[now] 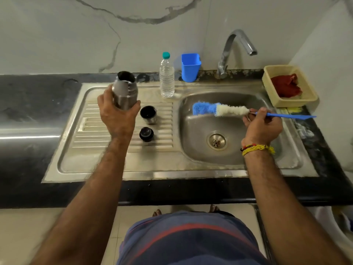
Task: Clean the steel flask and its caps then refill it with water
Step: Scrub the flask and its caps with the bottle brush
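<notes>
Hands ready for the scrub: flask in the left, brush in the right.

The left hand (pixel 118 113) wraps the open steel flask (pixel 125 89) at centre-left of the frame, above the draining board; the right hand (pixel 261 127) grips the bottle brush (pixel 219 109) by its blue handle, right of centre over the sink (pixel 191 142). Both caps (pixel 148 114) (one cup-shaped, one dark stopper (pixel 146 133)) stand on the board just right of the flask. The interior scrub seems in hand; next the bristles must meet the flask's mouth, and the tap (pixel 235 48) looks dry.
</notes>
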{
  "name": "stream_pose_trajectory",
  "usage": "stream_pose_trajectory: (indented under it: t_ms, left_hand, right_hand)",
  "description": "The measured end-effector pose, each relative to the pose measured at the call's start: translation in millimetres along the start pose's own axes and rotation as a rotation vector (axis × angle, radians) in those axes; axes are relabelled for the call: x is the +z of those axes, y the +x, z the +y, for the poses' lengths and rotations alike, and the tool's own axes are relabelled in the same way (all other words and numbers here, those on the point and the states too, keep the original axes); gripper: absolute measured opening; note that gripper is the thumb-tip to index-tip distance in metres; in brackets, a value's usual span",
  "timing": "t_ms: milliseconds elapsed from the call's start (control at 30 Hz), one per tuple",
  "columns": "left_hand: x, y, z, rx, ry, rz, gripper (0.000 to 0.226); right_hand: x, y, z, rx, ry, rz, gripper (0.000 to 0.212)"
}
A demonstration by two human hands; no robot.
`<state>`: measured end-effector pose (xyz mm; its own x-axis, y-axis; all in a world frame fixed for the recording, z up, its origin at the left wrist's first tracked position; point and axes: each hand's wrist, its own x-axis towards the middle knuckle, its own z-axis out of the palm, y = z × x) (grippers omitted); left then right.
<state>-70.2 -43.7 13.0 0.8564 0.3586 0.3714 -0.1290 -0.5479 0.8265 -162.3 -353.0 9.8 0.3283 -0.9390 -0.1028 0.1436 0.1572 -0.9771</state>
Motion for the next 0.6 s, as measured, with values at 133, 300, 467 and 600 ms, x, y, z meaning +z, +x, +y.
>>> stream_pose_trajectory:
  t_ms: [133,300,467,600]
  left_hand:
    - [23,-4,48,0.203,0.123,-0.260,0.080]
    - [63,-13,74,0.418,0.358,-0.476,0.082]
    - [85,-11,79,0.486,0.473,-0.555,0.080]
    - [104,-19,88,0.546,0.502,-0.615,0.076]
  right_hand:
    - [-3,15,-5,0.062,0.080,0.016,0.020]
    - [-29,35,-10,0.164,0.189,0.036,0.022]
    - [-55,61,-23,0.238,0.306,0.066,0.016]
    - [-59,71,-28,0.311,0.318,0.009,0.021]
